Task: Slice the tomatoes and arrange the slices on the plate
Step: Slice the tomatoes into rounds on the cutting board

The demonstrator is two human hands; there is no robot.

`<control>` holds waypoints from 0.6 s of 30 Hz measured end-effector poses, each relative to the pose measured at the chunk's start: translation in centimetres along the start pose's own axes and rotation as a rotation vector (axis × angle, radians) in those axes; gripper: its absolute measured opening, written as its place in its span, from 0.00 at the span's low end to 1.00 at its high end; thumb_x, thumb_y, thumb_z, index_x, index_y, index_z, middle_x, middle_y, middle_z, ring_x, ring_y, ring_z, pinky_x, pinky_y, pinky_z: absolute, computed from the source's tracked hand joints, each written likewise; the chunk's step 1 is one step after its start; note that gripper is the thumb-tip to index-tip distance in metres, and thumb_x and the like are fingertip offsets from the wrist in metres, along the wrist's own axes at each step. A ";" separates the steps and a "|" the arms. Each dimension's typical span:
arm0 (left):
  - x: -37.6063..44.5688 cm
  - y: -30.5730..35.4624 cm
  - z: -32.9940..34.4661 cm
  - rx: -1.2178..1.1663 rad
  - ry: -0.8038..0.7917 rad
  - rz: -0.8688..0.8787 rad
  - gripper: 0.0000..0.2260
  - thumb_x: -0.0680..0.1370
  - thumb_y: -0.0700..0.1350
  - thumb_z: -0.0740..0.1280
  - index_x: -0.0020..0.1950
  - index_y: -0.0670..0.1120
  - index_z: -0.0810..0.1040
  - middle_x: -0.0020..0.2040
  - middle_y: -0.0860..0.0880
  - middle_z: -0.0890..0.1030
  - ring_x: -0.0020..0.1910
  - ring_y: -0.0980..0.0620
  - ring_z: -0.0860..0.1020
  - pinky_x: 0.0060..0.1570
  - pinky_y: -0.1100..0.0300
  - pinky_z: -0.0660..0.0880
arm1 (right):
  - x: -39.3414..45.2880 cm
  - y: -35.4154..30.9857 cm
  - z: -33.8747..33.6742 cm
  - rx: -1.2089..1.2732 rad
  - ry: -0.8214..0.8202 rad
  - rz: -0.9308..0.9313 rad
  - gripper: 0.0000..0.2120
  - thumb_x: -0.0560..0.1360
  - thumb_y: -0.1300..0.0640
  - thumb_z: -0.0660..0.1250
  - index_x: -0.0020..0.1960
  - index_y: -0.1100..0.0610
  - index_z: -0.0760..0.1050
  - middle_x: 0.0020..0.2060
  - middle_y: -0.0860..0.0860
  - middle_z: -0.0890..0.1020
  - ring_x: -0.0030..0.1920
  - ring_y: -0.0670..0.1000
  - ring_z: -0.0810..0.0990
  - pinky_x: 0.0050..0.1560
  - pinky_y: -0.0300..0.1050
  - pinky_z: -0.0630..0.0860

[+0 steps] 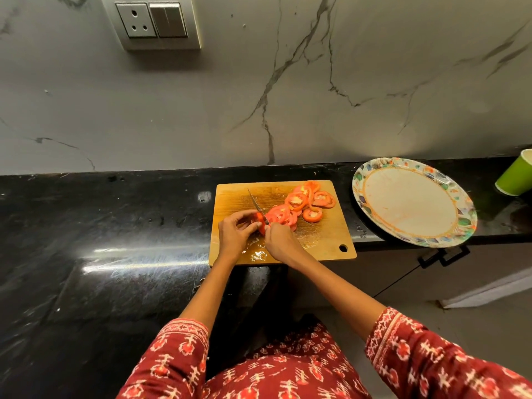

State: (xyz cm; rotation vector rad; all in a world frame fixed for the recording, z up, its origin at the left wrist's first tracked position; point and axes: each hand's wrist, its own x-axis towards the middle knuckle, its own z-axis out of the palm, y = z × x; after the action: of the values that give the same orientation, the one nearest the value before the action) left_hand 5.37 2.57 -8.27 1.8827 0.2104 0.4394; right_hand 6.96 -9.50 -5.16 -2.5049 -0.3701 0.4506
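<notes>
Two hands — left [234, 234] gripping tomato [260, 221], right [280, 241] clamped on knife [257, 205] — wooden board [328, 237] (wet), black counter [115, 226].

A black polished desk [100, 226] spans the lower left, with glare streaks on its surface. Behind it stands a grey marble-veined wall [316, 82]. A socket [136, 21] and a switch [168, 20] share one plate mounted high on the wall. A green cup [516, 175] stands on the desk at the far right edge. Below the desk edge, a cabinet front carries a black handle [444, 256].
</notes>
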 end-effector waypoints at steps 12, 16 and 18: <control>-0.1 0.4 0.0 0.031 0.056 -0.023 0.13 0.69 0.34 0.72 0.53 0.37 0.81 0.50 0.42 0.82 0.49 0.52 0.79 0.46 0.77 0.73 | -0.3 0.6 0.7 -0.030 0.028 -0.004 0.16 0.82 0.56 0.50 0.54 0.64 0.72 0.49 0.63 0.79 0.51 0.63 0.77 0.43 0.47 0.67; -0.2 0.6 -0.2 0.053 0.076 -0.007 0.12 0.69 0.34 0.73 0.52 0.37 0.81 0.49 0.42 0.82 0.47 0.54 0.79 0.45 0.77 0.72 | -0.2 0.3 0.7 -0.033 0.028 -0.018 0.16 0.82 0.55 0.50 0.55 0.64 0.71 0.50 0.63 0.79 0.52 0.63 0.77 0.44 0.48 0.67; -0.1 0.5 -0.2 0.052 0.082 -0.010 0.12 0.69 0.35 0.73 0.52 0.38 0.81 0.49 0.42 0.83 0.48 0.53 0.79 0.46 0.77 0.72 | -0.7 0.8 0.8 -0.043 0.033 -0.026 0.16 0.82 0.55 0.50 0.55 0.65 0.71 0.51 0.63 0.78 0.52 0.63 0.77 0.44 0.48 0.67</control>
State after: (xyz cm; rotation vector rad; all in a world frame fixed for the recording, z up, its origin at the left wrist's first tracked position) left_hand 5.19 2.55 -7.79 1.9155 0.2884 0.5087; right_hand 6.12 -9.99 -6.03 -2.5427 -0.4037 0.3947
